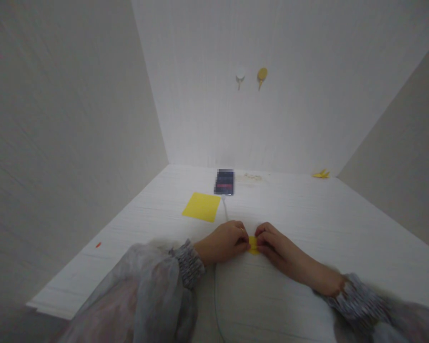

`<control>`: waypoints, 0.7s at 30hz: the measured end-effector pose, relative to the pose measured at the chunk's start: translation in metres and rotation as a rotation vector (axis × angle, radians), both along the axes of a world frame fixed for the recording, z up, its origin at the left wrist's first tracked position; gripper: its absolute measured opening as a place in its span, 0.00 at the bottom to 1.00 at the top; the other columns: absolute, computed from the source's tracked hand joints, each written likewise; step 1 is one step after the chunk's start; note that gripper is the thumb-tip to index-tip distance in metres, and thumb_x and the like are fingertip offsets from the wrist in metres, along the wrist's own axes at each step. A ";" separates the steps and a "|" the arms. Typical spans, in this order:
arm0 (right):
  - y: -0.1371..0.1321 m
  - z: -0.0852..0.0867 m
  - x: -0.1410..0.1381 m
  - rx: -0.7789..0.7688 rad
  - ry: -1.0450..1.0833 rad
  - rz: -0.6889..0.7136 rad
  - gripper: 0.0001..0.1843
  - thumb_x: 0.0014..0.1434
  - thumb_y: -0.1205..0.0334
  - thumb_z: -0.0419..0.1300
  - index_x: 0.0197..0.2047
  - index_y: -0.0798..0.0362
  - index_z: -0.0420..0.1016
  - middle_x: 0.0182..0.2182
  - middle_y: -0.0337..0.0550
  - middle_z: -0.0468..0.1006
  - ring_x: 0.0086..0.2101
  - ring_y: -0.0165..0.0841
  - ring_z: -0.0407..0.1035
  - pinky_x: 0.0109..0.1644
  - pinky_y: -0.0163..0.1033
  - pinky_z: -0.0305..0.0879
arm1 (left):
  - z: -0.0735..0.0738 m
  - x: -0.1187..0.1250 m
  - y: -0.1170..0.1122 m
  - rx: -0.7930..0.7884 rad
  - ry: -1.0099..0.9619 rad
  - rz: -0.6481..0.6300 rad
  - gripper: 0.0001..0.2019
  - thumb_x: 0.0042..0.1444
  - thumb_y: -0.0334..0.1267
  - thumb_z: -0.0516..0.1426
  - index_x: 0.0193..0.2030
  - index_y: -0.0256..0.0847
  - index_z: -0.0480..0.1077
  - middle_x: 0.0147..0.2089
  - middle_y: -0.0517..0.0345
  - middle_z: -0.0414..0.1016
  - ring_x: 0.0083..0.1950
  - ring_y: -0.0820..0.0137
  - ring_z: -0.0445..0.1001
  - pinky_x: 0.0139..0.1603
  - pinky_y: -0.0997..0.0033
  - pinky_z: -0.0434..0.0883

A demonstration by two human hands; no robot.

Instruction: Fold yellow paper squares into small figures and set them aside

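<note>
Between my two hands is a small piece of yellow paper [253, 245], mostly covered by the fingers. My left hand [229, 242] grips its left side, with thumb and fingers closed together. At the right side, my right hand [277, 246] pinches the same paper. Its folds, if any, are too small to make out. A flat yellow paper sheet [201, 207] lies on the white table just beyond my left hand. The white cable [215, 295] runs under my left wrist toward a phone.
The phone [225, 182], its screen blurred, stands near the back wall. A folded yellow paper piece [321, 174] lies at the back right. A small red scrap [98, 245] is on the left. Two hooks, one white [240, 77] and one yellow [262, 75], hang on the wall.
</note>
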State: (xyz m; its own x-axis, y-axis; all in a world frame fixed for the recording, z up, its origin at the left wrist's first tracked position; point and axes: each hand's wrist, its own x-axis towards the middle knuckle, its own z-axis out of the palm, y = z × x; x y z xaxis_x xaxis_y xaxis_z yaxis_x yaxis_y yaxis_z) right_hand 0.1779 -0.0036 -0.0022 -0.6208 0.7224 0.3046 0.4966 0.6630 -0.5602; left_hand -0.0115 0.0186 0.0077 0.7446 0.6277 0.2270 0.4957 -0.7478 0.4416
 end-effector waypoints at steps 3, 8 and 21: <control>0.001 -0.004 -0.004 0.009 0.026 -0.050 0.07 0.54 0.72 0.46 0.28 0.54 0.61 0.33 0.43 0.63 0.34 0.30 0.61 0.37 0.36 0.63 | 0.000 0.001 -0.001 -0.001 -0.005 0.017 0.07 0.50 0.34 0.51 0.30 0.35 0.69 0.33 0.55 0.67 0.35 0.73 0.66 0.37 0.75 0.64; 0.000 -0.008 -0.008 -0.029 0.060 -0.171 0.05 0.50 0.72 0.49 0.25 0.54 0.62 0.32 0.43 0.62 0.30 0.30 0.60 0.31 0.36 0.62 | 0.001 0.001 -0.003 -0.029 -0.011 0.050 0.06 0.48 0.32 0.51 0.30 0.34 0.69 0.33 0.54 0.67 0.36 0.72 0.65 0.37 0.75 0.64; 0.005 -0.007 -0.011 -0.080 -0.067 -0.373 0.08 0.43 0.72 0.57 0.18 0.54 0.63 0.28 0.42 0.66 0.32 0.34 0.61 0.36 0.40 0.58 | -0.004 0.005 -0.004 -0.130 -0.071 0.156 0.04 0.44 0.30 0.53 0.26 0.34 0.68 0.32 0.55 0.66 0.34 0.73 0.64 0.37 0.75 0.63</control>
State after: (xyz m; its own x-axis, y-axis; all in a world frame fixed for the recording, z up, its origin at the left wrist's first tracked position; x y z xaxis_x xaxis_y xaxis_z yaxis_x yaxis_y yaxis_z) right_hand 0.1670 0.0012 -0.0096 -0.3275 0.9221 0.2061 0.7327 0.3856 -0.5608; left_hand -0.0067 0.0147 0.0035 0.6214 0.7614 0.1849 0.5648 -0.5989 0.5677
